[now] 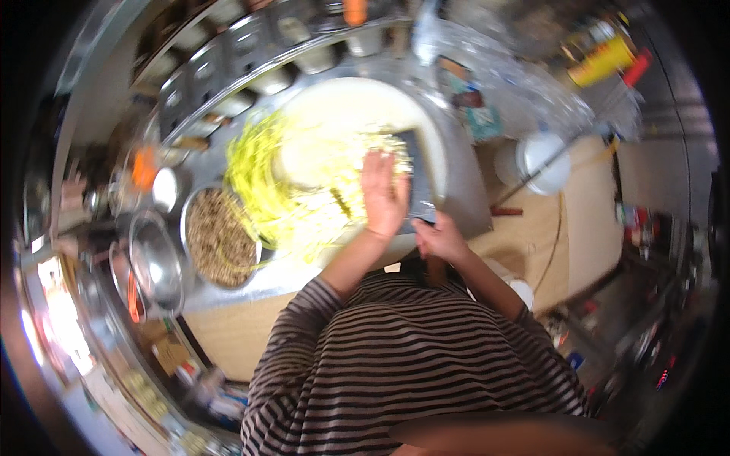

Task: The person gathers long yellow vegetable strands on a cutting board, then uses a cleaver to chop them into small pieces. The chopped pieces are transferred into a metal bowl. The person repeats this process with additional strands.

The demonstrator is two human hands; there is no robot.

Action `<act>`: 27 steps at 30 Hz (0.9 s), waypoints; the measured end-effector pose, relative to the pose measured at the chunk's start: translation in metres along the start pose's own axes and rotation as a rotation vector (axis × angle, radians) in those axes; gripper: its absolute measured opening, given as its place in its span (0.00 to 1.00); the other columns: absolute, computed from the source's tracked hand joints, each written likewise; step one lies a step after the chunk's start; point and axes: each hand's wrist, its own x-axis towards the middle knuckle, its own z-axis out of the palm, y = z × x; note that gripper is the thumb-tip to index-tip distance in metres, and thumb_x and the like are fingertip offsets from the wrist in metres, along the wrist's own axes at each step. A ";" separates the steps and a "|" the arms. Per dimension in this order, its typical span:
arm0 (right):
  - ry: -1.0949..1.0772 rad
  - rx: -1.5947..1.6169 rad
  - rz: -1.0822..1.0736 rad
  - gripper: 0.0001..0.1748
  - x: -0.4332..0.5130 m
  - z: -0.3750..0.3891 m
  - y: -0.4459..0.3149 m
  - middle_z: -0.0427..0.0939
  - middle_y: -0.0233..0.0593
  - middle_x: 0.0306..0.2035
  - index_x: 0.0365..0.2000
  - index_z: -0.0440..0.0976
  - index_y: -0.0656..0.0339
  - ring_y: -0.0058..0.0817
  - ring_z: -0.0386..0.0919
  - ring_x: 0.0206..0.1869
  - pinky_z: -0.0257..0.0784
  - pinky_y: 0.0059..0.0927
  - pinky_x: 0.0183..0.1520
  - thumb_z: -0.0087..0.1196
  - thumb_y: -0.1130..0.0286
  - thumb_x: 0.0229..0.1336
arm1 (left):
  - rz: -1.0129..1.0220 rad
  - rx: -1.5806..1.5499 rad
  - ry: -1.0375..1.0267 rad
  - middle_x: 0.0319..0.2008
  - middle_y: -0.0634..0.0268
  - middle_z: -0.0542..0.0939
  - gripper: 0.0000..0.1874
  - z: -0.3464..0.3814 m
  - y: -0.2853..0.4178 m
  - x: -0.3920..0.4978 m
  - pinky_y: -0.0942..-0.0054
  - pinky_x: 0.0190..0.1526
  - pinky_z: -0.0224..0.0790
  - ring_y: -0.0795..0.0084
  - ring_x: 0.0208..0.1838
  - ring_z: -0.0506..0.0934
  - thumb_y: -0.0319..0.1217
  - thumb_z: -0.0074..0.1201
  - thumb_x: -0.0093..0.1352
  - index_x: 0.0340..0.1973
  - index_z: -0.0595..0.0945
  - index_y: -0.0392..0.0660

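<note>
A cleaver (421, 176) with a broad dark blade lies over the right part of a round white cutting board (342, 91). Its handle is gripped in my right hand (442, 238), near the board's front edge. My left hand (381, 194) rests flat, fingers stretched forward, on chopped pale-yellow vegetable pieces (356, 196) just left of the blade. Long yellow-green strands, perhaps chives (254, 165), are heaped on the board's left side and hang past its rim. Glare washes out much of the board and the cut pieces.
At the left, an oval metal container (222, 239) holds brown minced food, beside a metal bowl (154, 259) and a white cup (165, 189). Several metal containers (251, 48) line the back. Clear plastic bags (513, 80) and a white bucket (544, 162) are at the right.
</note>
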 end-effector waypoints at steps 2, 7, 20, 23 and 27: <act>0.015 0.041 0.010 0.09 -0.006 0.001 -0.003 0.72 0.32 0.16 0.33 0.68 0.60 0.22 0.71 0.14 0.69 0.27 0.18 0.50 0.68 0.70 | -0.006 0.014 0.024 0.61 0.45 0.72 0.23 -0.005 0.008 0.001 0.47 0.69 0.54 0.39 0.68 0.65 0.29 0.59 0.65 0.56 0.77 0.38; 0.000 0.050 -0.036 0.06 -0.017 0.008 -0.026 0.72 0.34 0.17 0.34 0.68 0.64 0.23 0.71 0.14 0.70 0.27 0.18 0.49 0.73 0.68 | 0.010 0.003 0.081 0.60 0.46 0.72 0.24 -0.036 0.029 0.013 0.49 0.67 0.57 0.39 0.67 0.65 0.28 0.61 0.63 0.56 0.77 0.37; -0.318 -0.211 -0.066 0.09 0.003 0.150 -0.086 0.73 0.34 0.18 0.30 0.69 0.64 0.23 0.72 0.17 0.71 0.28 0.21 0.49 0.72 0.69 | -0.160 0.205 0.358 0.61 0.46 0.72 0.23 -0.190 -0.019 0.011 0.49 0.67 0.57 0.40 0.67 0.65 0.28 0.61 0.64 0.54 0.77 0.36; -0.472 -0.253 -0.101 0.10 0.020 0.202 -0.092 0.72 0.33 0.18 0.31 0.68 0.64 0.23 0.72 0.16 0.71 0.28 0.20 0.50 0.71 0.69 | -0.222 0.297 0.448 0.61 0.45 0.72 0.24 -0.231 -0.056 0.001 0.48 0.68 0.55 0.39 0.67 0.65 0.31 0.60 0.65 0.55 0.77 0.37; -0.504 -0.361 -0.106 0.10 0.040 0.272 -0.093 0.72 0.35 0.17 0.30 0.67 0.65 0.24 0.71 0.14 0.72 0.30 0.19 0.48 0.71 0.68 | -0.278 0.277 0.531 0.60 0.45 0.73 0.22 -0.270 -0.118 -0.016 0.49 0.68 0.56 0.39 0.66 0.66 0.30 0.58 0.67 0.56 0.77 0.37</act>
